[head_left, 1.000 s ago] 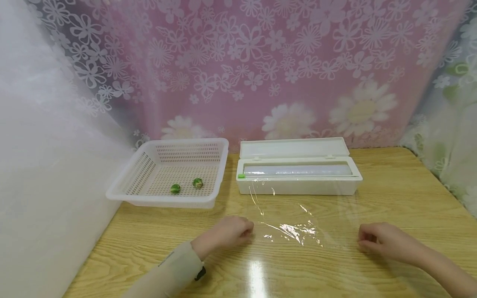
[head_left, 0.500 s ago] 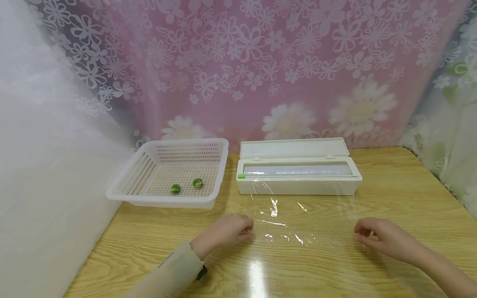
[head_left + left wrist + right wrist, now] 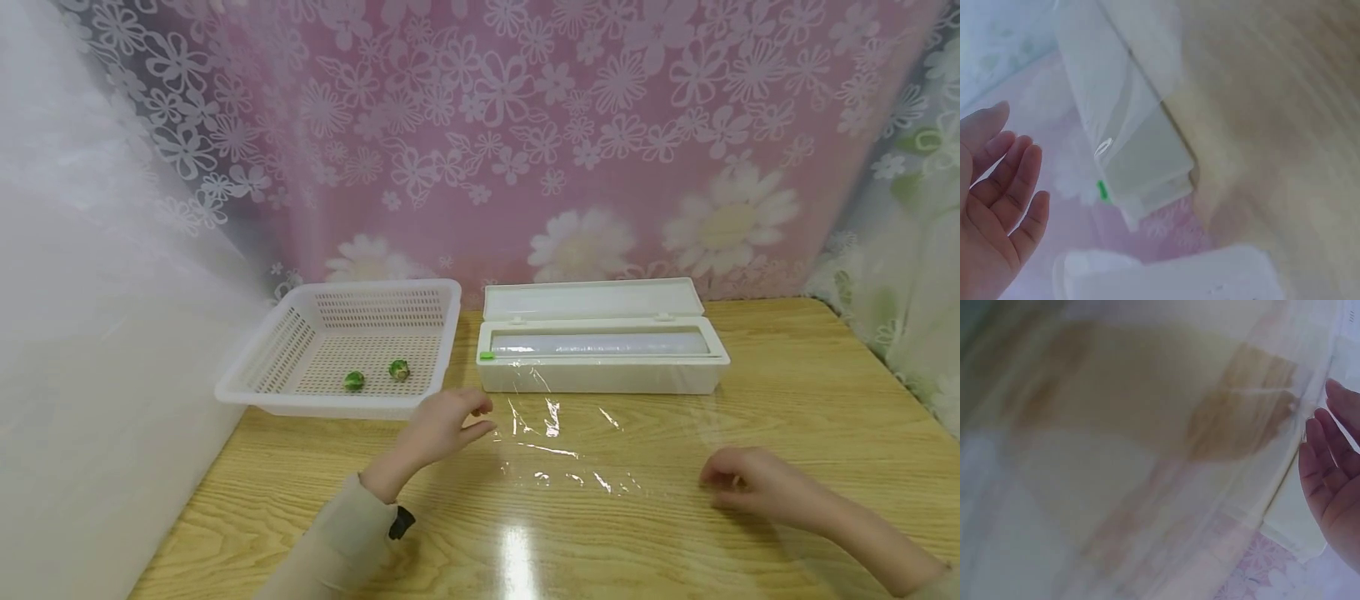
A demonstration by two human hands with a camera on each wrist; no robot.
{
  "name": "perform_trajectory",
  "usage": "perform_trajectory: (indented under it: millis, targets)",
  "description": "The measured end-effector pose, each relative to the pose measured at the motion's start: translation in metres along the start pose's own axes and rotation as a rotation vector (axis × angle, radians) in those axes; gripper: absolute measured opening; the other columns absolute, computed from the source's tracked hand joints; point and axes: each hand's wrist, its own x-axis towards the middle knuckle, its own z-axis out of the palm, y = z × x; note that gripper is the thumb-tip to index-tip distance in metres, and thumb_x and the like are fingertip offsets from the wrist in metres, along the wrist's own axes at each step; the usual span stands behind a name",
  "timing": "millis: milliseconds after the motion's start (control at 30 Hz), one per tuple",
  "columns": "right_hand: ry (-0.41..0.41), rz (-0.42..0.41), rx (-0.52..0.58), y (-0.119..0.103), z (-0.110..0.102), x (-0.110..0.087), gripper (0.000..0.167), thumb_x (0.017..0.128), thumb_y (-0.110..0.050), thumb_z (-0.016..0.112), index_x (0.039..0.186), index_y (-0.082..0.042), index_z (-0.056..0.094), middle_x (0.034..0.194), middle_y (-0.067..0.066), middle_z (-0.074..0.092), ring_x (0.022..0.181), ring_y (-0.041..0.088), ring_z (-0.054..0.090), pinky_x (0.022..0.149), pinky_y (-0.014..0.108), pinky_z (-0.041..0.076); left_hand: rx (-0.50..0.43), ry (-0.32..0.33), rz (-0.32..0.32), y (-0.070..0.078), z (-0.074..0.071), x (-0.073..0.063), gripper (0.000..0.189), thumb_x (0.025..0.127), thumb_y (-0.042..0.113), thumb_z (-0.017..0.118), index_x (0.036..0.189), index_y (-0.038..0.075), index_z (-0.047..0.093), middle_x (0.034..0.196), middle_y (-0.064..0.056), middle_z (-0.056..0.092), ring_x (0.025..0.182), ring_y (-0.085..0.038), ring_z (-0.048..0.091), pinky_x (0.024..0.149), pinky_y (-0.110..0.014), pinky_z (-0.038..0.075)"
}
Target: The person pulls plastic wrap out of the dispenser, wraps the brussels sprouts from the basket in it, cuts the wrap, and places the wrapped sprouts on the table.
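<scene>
If its sides rise unevenly, the clear film (image 3: pixel 576 455) could fold and cling to itself. Glossy and wrinkled, with bright glints, it extends over the surface (image 3: pixel 637 550) in front of the white box (image 3: pixel 600 379). The left hand (image 3: pixel 450 421) holds nothing, fingers loosely parted; whether the curved fingers of the right hand (image 3: pixel 765 483) grip the film's edge cannot be told.

one of the hands (image 3: pixel 994 219), fingers (image 3: pixel 1027 175) relaxed, clear film (image 3: pixel 1119 94) over white box (image 3: pixel 1155 165), green tab (image 3: pixel 1104 190)
</scene>
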Motion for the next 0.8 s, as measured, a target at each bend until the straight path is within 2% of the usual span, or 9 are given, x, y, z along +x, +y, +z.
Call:
perform_trajectory:
  millis: [133, 333, 433, 533, 633, 800]
  targets:
    - [-0.003, -0.023, 0.013, 0.004, 0.002, 0.0, 0.017, 0.074, -0.008, 0.07, 0.089, -0.01, 0.063, 0.084, -0.008, 0.06, 0.074, 0.002, 0.053, 0.053, 0.023, 0.046, -0.052, 0.119, -0.067, -0.01, -0.018, 0.0, 0.015, 0.08, 0.019, 0.067, 0.086, 0.008, 0.059, 0.082, 0.0, 0.059, 0.076, -0.013, 0.055, 0.065, -0.025, 0.047]
    - [0.006, -0.069, 0.031, 0.009, 0.002, -0.001, 0.021, 0.074, -0.004, 0.069, 0.092, -0.011, 0.064, 0.087, -0.006, 0.06, 0.079, 0.004, 0.055, 0.056, 0.023, 0.047, -0.142, 0.211, -0.175, -0.036, -0.043, -0.007, 0.013, 0.081, 0.017, 0.065, 0.088, 0.007, 0.06, 0.083, -0.001, 0.059, 0.077, -0.015, 0.055, 0.065, -0.032, 0.047]
    - [0.021, -0.071, 0.019, 0.012, 0.002, -0.002, 0.023, 0.074, -0.005, 0.069, 0.094, -0.012, 0.064, 0.089, -0.007, 0.059, 0.08, 0.004, 0.055, 0.058, 0.022, 0.047, -0.16, 0.245, -0.214, -0.055, -0.05, -0.013, 0.014, 0.083, 0.017, 0.064, 0.088, 0.005, 0.06, 0.083, -0.002, 0.059, 0.076, -0.017, 0.055, 0.064, -0.034, 0.047]
    - [0.027, -0.06, 0.017, 0.015, 0.002, -0.004, 0.023, 0.075, -0.008, 0.069, 0.096, -0.013, 0.064, 0.091, -0.007, 0.059, 0.082, 0.004, 0.054, 0.061, 0.021, 0.047, -0.191, 0.254, -0.279, -0.076, -0.054, -0.021, 0.015, 0.084, 0.018, 0.062, 0.089, 0.005, 0.059, 0.083, -0.003, 0.06, 0.077, -0.018, 0.055, 0.064, -0.035, 0.046]
    - [0.028, -0.049, 0.037, 0.017, 0.003, -0.005, 0.022, 0.076, -0.01, 0.068, 0.098, -0.013, 0.063, 0.093, -0.006, 0.058, 0.085, 0.004, 0.053, 0.063, 0.02, 0.047, -0.237, 0.233, -0.363, -0.095, -0.057, -0.029, 0.017, 0.085, 0.019, 0.061, 0.092, 0.004, 0.059, 0.086, -0.005, 0.06, 0.08, -0.02, 0.056, 0.067, -0.036, 0.047]
    - [0.04, -0.038, 0.066, 0.02, 0.004, -0.007, 0.024, 0.076, -0.012, 0.068, 0.1, -0.011, 0.062, 0.095, -0.005, 0.058, 0.087, 0.002, 0.052, 0.061, 0.02, 0.046, -0.28, 0.201, -0.473, -0.118, -0.063, -0.041, 0.025, 0.087, 0.022, 0.058, 0.099, 0.0, 0.057, 0.094, -0.011, 0.059, 0.087, -0.025, 0.055, 0.075, -0.04, 0.046]
